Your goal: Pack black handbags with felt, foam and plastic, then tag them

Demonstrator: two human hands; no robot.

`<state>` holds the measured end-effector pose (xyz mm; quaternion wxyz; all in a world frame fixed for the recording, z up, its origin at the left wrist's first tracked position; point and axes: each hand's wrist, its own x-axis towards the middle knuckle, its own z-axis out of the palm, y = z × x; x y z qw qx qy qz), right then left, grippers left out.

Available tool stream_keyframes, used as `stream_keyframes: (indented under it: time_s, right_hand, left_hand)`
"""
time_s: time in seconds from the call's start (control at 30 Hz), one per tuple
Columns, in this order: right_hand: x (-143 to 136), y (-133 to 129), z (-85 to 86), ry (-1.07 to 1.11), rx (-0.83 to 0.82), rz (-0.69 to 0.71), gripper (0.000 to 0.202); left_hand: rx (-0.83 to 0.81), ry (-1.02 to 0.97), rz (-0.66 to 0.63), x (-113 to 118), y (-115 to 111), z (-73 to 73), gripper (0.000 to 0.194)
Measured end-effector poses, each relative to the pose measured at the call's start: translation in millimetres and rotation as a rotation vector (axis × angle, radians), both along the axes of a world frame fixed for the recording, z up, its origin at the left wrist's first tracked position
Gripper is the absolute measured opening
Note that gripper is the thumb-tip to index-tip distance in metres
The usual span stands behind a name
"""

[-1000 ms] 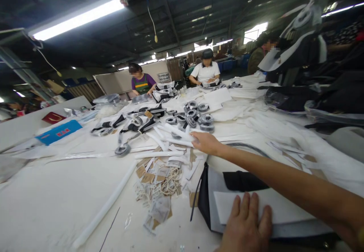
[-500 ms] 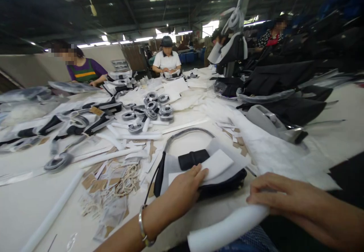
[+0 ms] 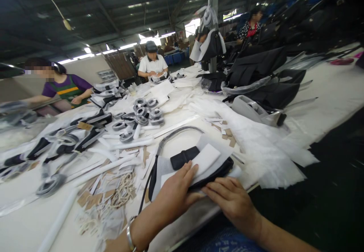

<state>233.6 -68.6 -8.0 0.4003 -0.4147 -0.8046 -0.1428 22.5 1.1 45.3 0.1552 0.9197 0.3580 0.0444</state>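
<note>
Your black bag (image 3: 217,173) lies on the white table (image 3: 204,218) right in front of you, its wrapped handle (image 3: 178,132) looping out over the tabletop. Pale tissue (image 3: 203,140) and a white foam sheet (image 3: 210,160) lie over its upper side, beside a dark strap piece (image 3: 184,157); what is inside, you can't tell from here. Left of it sit clear packets (image 3: 113,221) and tangled cords (image 3: 123,189), while more black bags (image 3: 253,70), partly in clear plastic, are heaped farther off to the right. Your left hand (image 3: 178,187) is spread flat — fingers together, thumb apart — pressing on the foam sheet, gripping nothing. Your right hand (image 3: 234,202) curls its fingers against the bag's near edge; its underside is hidden, so whether it pinches anything — you can't tell.
</note>
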Motion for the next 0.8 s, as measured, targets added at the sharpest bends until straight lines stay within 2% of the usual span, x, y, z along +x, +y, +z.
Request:
stream_keyframes:
  time_s: [0.07, 0.1, 0.23, 0.3, 0.4, 0.47, 0.53, 0.67, 0.8]
  right_hand:
    - [2, 7, -9.1, 0.021, 0.023, 0.037, 0.031]
    - [4, 9, -13.8, 0.029, 0.027, 0.062, 0.03]
    - [12, 12, -23.7, 0.036, 0.028, 0.159, 0.028]
    - [19, 11, -17.5, -0.01, 0.024, 0.234, 0.029]
    - [34, 13, 4.4, -0.172, 0.022, 0.282, 0.034]
    - [45, 21, 18.7, -0.294, -0.026, 0.198, 0.04]
    - [54, 31, 24.3, -0.364, -0.097, 0.123, 0.042]
    - [62, 41, 7.3, -0.333, -0.123, 0.086, 0.038]
    - [60, 36, -9.8, -0.248, -0.077, 0.035, 0.04]
  left_hand:
    - [0.065, -0.013, -0.013, 1, -3, -7.9, 0.096]
    - [0.114, -0.018, -0.007, 2, -5, -13.0, 0.099]
    - [0.354, -0.015, 0.042, 6, -12, -35.2, 0.079]
    - [0.447, -0.003, 0.034, 7, -16, -43.5, 0.074]
    - [0.518, 0.028, 0.03, 6, -19, -50.7, 0.07]
    - [0.529, 0.049, 0.036, 5, -20, -53.6, 0.068]
    - [0.533, 0.062, 0.046, 4, -21, -55.9, 0.069]
    - [0.547, 0.106, 0.058, 9, -25, -55.0, 0.068]
    - [0.511, 0.174, 0.085, 29, -27, -39.4, 0.054]
